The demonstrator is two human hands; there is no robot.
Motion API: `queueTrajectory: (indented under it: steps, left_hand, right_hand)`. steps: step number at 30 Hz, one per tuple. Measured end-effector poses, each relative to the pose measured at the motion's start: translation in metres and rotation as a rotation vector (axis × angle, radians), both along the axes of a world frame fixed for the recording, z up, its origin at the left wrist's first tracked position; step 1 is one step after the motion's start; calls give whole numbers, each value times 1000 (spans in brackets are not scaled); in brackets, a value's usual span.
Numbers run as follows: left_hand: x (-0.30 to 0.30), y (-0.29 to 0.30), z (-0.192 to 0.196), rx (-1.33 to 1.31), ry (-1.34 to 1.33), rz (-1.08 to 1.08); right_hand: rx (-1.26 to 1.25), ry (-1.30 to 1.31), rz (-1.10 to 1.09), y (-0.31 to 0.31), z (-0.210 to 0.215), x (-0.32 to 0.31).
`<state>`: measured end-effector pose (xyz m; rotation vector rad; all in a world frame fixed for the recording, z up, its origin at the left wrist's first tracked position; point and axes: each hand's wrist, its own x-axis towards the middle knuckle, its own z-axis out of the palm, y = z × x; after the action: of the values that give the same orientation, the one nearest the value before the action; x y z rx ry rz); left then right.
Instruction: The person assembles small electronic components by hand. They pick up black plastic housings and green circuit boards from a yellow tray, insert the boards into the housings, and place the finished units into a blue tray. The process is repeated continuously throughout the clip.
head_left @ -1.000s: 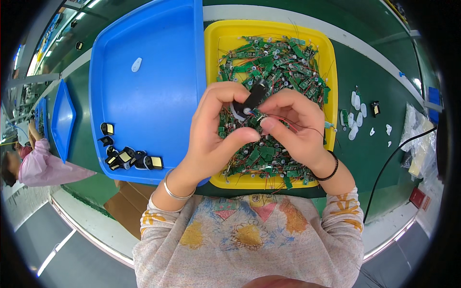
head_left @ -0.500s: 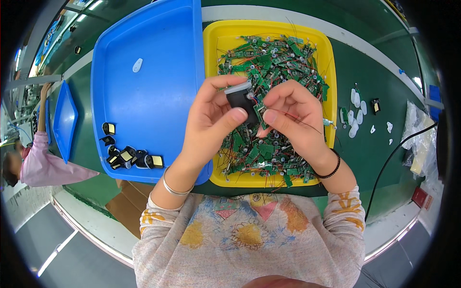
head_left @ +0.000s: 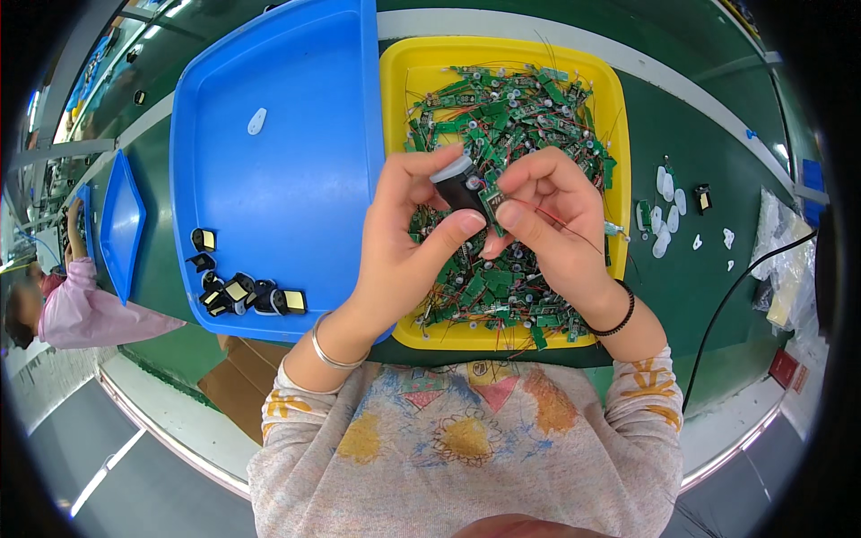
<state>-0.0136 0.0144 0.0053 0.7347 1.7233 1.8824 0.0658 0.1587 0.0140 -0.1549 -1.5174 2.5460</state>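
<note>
While the left hand [head_left: 399, 235] pinches a black case [head_left: 458, 186] with a pale end, the right hand [head_left: 563, 229] grips a small green circuit board [head_left: 491, 199] close up at its edge, as the head view shows. Both hands are clamped on their pieces, near each other, so case and board are held above the yellow tray [head_left: 502, 48] and its heap of similar boards [head_left: 538, 117]. Thin red wires [head_left: 553, 219] trail from the right fingers toward that tray's right side. From where I stand, this looks like the fitting step, board being offered to case; whether the two are joined, I cannot tell. The next move, I'd judge, calls for lining the board up squarely while keeping the loose wires from snagging. Left of the yellow tray, level with its nearer half, a cluster of finished-looking cases [head_left: 239, 290] lies in a blue tray [head_left: 305, 188]. Right of the yellow tray, white ovals [head_left: 662, 245] and one dark piece [head_left: 703, 199] lie on the green counter [head_left: 659, 309].
</note>
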Motion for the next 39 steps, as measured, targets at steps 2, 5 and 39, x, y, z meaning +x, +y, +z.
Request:
queueTrajectory:
  steps: [2, 5, 39]
  left_hand:
    - [1, 1, -1, 9, 40, 24]
    - [2, 1, -2, 15, 62, 29]
    - [-3, 1, 12, 208, -147, -148]
  right_hand:
    - [-1, -7, 3, -1, 0, 0]
    - [19, -32, 35, 1, 0, -1]
    - [1138, 330, -277, -6, -3, -2]
